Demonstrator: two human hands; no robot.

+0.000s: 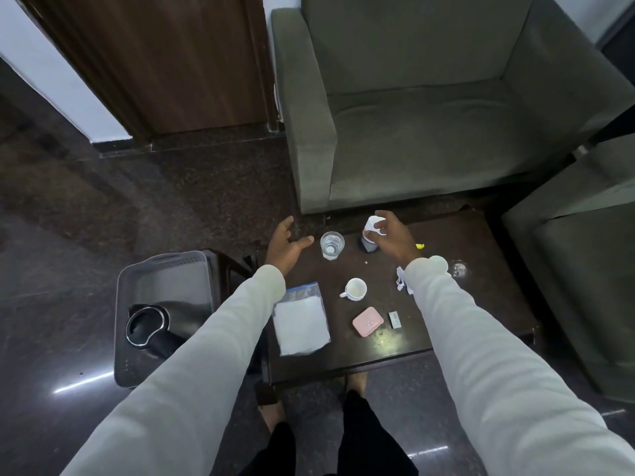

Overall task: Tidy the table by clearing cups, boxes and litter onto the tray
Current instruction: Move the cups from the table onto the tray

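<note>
The big dark wooden bench [481, 269] fills the middle right of the frame, and the grey plastic tray [161, 269] sits low at the middle left, off the bench's left end, with a black kettle [151, 326] lying in it. Anything picked up has to travel left across the bench to reach that tray, and that is what the next move turns on. On the bench, from big to small, are a clear flat bag with white paper inside [300, 324], a clear drinking glass [332, 244], a white mug [355, 289], a pink flat box [367, 321] and a tiny grey box [394, 319]. The right hand [390, 237], near the top middle, has its grip pinching a small white paper cup [372, 226] held tilted, just above a dark round thing [368, 247] that is hard to make out. The left hand [288, 243] has its grip spread wide and holds nothing. It hovers just left of the glass and is the hand nearer to both the glass and the tray, so I think it suits the glass best. The right sleeve hides part of some white torn paper [402, 281] and a pale round thing [438, 264]. A small yellow scrap [420, 246] and a shiny thing [458, 268] at the right are too small to name.
</note>
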